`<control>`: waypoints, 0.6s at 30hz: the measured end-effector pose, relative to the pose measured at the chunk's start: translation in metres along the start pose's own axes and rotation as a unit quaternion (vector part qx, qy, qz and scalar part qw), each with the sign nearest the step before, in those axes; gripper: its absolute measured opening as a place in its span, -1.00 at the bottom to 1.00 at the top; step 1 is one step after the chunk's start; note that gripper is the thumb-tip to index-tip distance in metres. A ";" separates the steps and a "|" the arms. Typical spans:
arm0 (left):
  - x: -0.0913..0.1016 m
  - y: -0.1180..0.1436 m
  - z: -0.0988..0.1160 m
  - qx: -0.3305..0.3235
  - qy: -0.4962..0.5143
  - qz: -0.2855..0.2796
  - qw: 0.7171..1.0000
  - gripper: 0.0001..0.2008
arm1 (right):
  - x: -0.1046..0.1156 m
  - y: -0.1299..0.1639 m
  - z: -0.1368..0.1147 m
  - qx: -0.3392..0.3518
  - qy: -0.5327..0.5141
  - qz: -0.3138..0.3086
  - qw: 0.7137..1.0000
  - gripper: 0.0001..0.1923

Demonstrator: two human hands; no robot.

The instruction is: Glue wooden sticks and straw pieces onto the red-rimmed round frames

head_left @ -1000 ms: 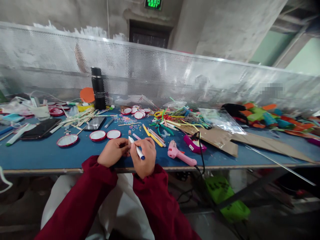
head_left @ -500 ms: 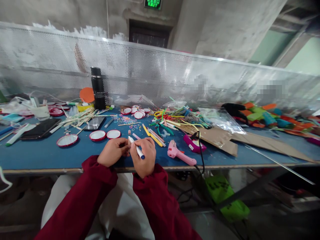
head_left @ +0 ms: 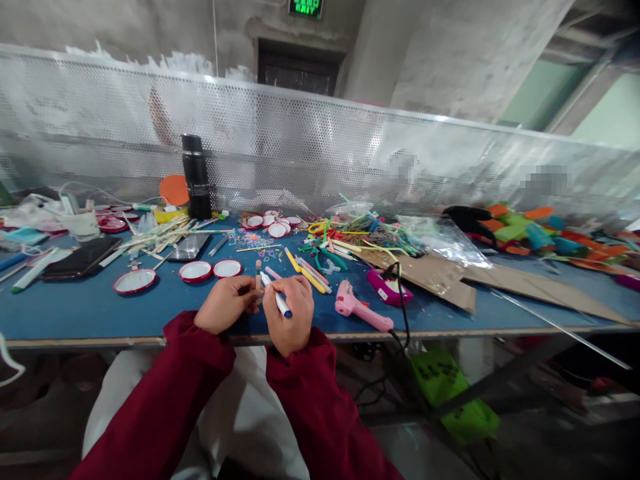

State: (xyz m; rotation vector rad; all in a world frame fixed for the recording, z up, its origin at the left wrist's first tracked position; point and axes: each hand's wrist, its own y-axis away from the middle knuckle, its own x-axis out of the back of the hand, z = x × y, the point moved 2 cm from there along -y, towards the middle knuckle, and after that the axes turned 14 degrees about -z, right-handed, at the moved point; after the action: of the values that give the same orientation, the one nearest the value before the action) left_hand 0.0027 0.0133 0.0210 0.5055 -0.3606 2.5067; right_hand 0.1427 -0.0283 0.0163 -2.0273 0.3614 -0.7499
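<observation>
My left hand (head_left: pixel 225 305) is closed, its thumb and fingertips pinching a small, narrow wooden stick (head_left: pixel 259 274) that stands upright. In my right hand (head_left: pixel 294 319) is a white marker pen (head_left: pixel 278 299), gripped like a writing tool. Its blue end points down toward me, and its other end leans toward the stick. Whether the tip touches the stick I cannot tell. Just beyond my fingers lie yellow and pink pens (head_left: pixel 311 275). Two red-rimmed round lids (head_left: pixel 227 268) rest to the left of them.
A pink glue gun (head_left: pixel 361 308) lies right of my hands, near a purple object (head_left: pixel 387 288) and a black cable. A black bottle (head_left: pixel 197 177) stands at the back. Left are a phone (head_left: pixel 83 259) and a pile of wooden sticks (head_left: pixel 155 235). Cardboard (head_left: pixel 425 270) lies at right.
My right hand and the marker have shifted slightly right and away from the stick, whose upper part shows more. My left hand has hardly moved.
</observation>
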 end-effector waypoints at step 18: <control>0.000 0.001 -0.001 -0.005 -0.008 -0.005 1.000 -0.77 | 0.001 -0.001 -0.001 -0.001 -0.005 0.004 1.000 -0.86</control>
State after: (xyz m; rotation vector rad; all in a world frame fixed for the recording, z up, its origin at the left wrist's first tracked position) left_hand 0.0020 0.0127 0.0203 0.5234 -0.3752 2.4914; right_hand 0.1432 -0.0290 0.0175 -2.0298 0.3656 -0.7346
